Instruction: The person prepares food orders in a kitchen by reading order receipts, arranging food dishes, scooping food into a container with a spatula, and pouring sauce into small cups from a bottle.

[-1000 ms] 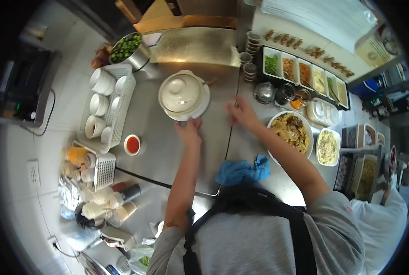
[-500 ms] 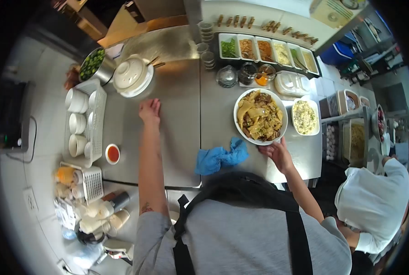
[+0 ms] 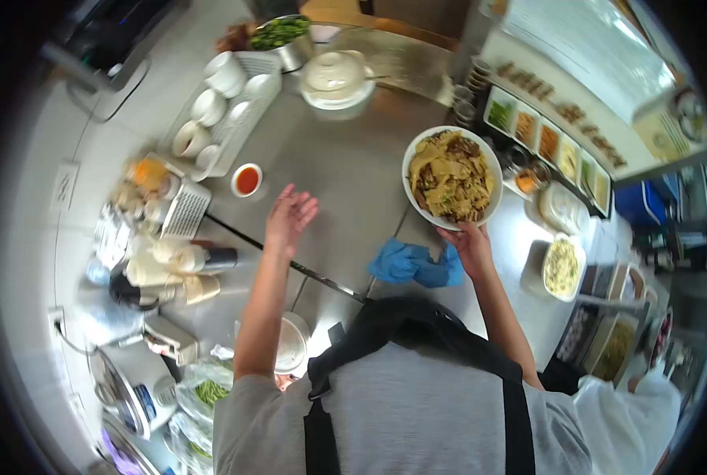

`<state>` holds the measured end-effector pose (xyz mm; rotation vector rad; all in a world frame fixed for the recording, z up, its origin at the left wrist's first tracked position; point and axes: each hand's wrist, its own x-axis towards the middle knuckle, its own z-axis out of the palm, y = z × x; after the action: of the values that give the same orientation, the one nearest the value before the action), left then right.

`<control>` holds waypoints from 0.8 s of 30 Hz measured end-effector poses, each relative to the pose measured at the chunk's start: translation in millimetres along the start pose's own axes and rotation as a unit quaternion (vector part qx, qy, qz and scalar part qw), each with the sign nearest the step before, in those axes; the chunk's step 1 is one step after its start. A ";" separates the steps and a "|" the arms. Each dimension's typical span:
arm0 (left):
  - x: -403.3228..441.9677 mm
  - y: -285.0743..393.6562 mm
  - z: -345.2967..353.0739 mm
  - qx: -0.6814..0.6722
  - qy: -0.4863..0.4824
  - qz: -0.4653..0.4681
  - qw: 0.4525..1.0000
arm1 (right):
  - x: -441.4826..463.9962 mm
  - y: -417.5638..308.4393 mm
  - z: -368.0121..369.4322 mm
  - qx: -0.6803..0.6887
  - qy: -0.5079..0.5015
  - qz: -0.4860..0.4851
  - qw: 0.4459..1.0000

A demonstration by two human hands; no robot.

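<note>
My right hand (image 3: 469, 245) grips the near rim of a white plate (image 3: 497, 184) heaped with wide brown noodles and meat (image 3: 451, 176). The fingers under the rim are partly hidden, and the plate seems raised off the steel counter. Just below the plate lies a crumpled blue cloth (image 3: 413, 263). My left hand (image 3: 292, 218) is held over the counter with its fingers apart and nothing in it. Nearest to it is a small white dish of red sauce (image 3: 248, 180). Farther back a lidded cream pot (image 3: 333, 74) sits on a white plate.
A white rack (image 3: 256, 119) of cups stands at the left, with greens (image 3: 280, 32) in a metal pot behind. Topping trays (image 3: 547, 142) line the back right. A white tub of shredded food (image 3: 562, 267) is at the right. A person in white (image 3: 623, 423) stands lower right.
My view has turned to the left. The right hand has taken the noodle plate up and left, away from the white tub. My left hand is now nearer the sauce dish.
</note>
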<state>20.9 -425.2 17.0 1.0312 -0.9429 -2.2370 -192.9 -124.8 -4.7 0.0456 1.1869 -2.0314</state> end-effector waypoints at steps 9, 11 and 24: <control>35.0 4.4 -61.0 -0.081 0.218 0.096 0.968 | 118.6 39.4 72.3 0.063 -0.087 0.033 0.994; 21.5 12.0 -56.2 -0.066 0.239 0.114 0.962 | 133.1 39.4 73.5 0.064 -0.133 0.016 0.989; 59.0 45.6 -8.8 0.307 0.060 0.322 0.894 | 35.7 9.5 14.6 -0.738 -0.375 -0.072 0.556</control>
<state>-0.2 -497.2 20.9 0.8956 -1.6985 -1.3327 -207.2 -159.7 -17.2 -1.5754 1.8305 -0.3467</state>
